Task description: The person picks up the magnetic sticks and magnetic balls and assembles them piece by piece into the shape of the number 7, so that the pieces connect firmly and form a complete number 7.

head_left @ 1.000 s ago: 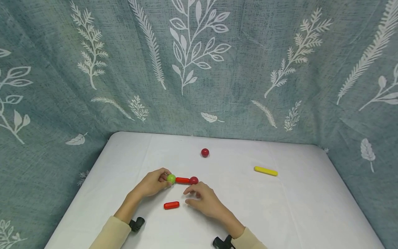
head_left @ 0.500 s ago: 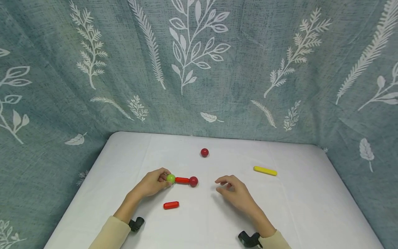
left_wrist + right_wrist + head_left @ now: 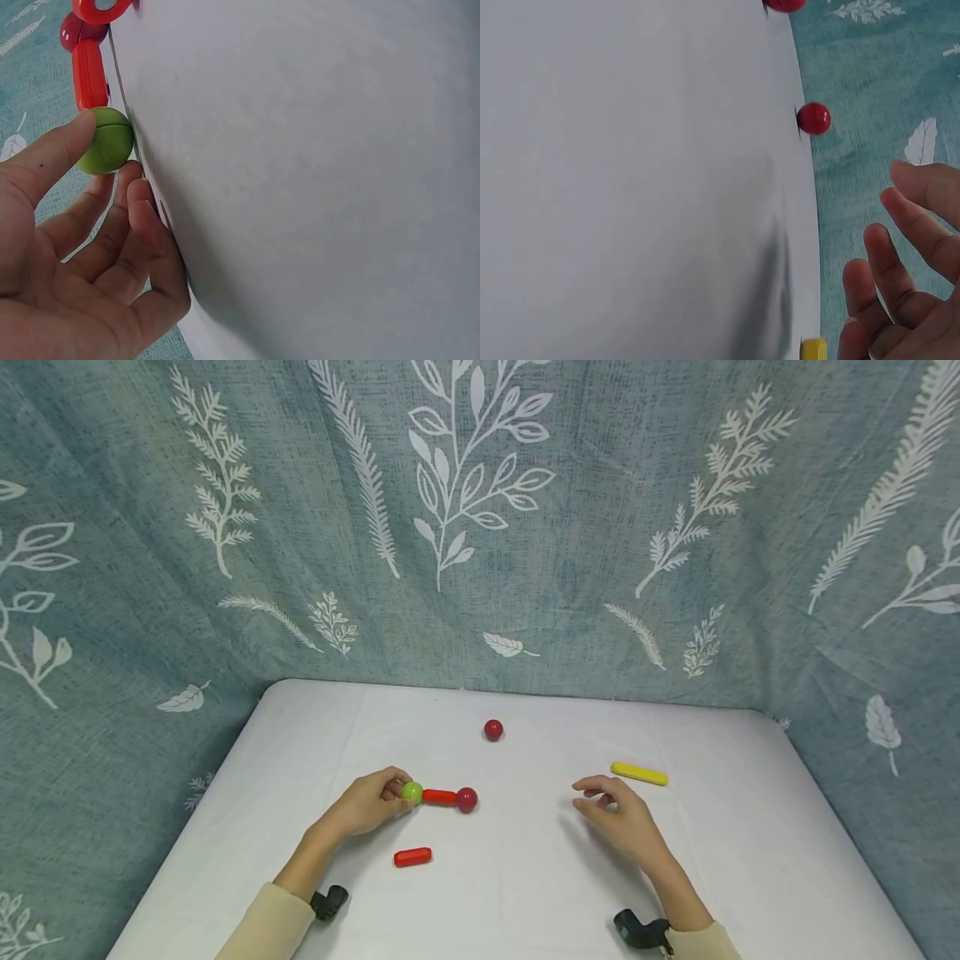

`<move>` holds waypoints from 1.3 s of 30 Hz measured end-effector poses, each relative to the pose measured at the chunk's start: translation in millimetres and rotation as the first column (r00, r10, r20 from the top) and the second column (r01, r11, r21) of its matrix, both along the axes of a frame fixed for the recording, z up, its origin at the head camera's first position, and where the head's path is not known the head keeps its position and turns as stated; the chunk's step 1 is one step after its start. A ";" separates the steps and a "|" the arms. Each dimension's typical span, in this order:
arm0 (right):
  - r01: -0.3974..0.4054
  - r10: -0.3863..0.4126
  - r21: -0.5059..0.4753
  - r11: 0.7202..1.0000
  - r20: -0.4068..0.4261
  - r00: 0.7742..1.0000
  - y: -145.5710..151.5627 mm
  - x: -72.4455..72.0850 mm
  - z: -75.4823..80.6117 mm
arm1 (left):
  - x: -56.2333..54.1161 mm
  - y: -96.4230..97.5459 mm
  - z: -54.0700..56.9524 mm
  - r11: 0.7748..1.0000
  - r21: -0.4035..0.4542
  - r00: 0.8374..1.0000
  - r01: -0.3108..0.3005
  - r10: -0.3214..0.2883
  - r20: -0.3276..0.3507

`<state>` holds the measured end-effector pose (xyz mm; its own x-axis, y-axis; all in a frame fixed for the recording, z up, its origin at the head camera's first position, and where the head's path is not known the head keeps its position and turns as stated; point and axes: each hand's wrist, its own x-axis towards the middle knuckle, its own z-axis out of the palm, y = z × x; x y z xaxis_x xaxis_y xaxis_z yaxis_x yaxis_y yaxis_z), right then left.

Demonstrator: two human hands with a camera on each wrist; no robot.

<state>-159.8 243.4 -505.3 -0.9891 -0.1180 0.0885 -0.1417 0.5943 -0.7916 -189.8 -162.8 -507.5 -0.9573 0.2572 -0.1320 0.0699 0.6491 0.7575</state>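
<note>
With thumb and fingertips my left hand pinches a lime-green ball. A short red rod joins that ball to a dark red ball, so the three form a row. In the left wrist view the thumb presses on the green ball. My right hand hovers over the table, its fingers loosely bent and holding nothing. It is nearest a longer yellow rod, lying just beyond its fingers. A loose red rod lies nearer me than the joined pieces.
A second dark red ball sits by itself toward the back of the white-covered table. Behind the table hangs a blue-green curtain with white leaf prints. Each wrist wears a black camera.
My right hand has left the dark red ball's end of the row and moved right, toward the yellow rod. My left hand stays on the green ball.
</note>
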 end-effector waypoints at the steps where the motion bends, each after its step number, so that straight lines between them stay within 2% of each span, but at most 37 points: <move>1: 0.006 -0.006 0.001 1.000 0.003 1.000 3.4 0.0 -0.7 | 0.2 -0.1 0.1 1.000 0.000 1.000 -0.001 0.001 0.000; 10: 0.075 -0.074 0.035 0.997 -0.007 0.997 32.8 -1.7 -1.4 | 0.1 -1.4 -0.8 1.000 0.012 1.000 0.002 -0.002 -0.005; 14: 0.086 -0.083 0.047 0.995 -0.050 0.995 48.5 -4.9 0.1 | -0.2 -1.2 -1.1 1.000 0.013 1.000 0.001 -0.001 -0.004; 21: 0.165 -0.160 0.091 0.982 -0.066 0.985 76.5 -20.4 9.4 | 0.1 -1.6 -2.3 1.000 0.000 1.000 -0.002 0.002 -0.014; 27: 0.217 -0.217 0.103 0.971 -0.008 0.976 95.3 -35.9 7.9 | -0.1 -1.7 -3.3 1.000 0.005 1.000 0.001 -0.001 -0.011; 30: 0.204 -0.211 0.120 0.972 0.047 0.976 101.9 -43.1 2.6 | -0.1 -1.6 -3.8 1.000 0.008 1.000 -0.005 0.005 -0.005; 34: 0.144 -0.160 0.128 0.981 0.124 0.979 106.7 -50.0 -5.3 | -0.1 -1.3 -3.5 1.000 0.014 1.000 -0.014 0.014 -0.002; 39: 0.105 -0.127 0.153 0.983 0.143 0.982 107.3 -54.7 -12.7 | -0.2 -1.1 -3.2 1.000 0.011 1.000 -0.013 0.013 -0.006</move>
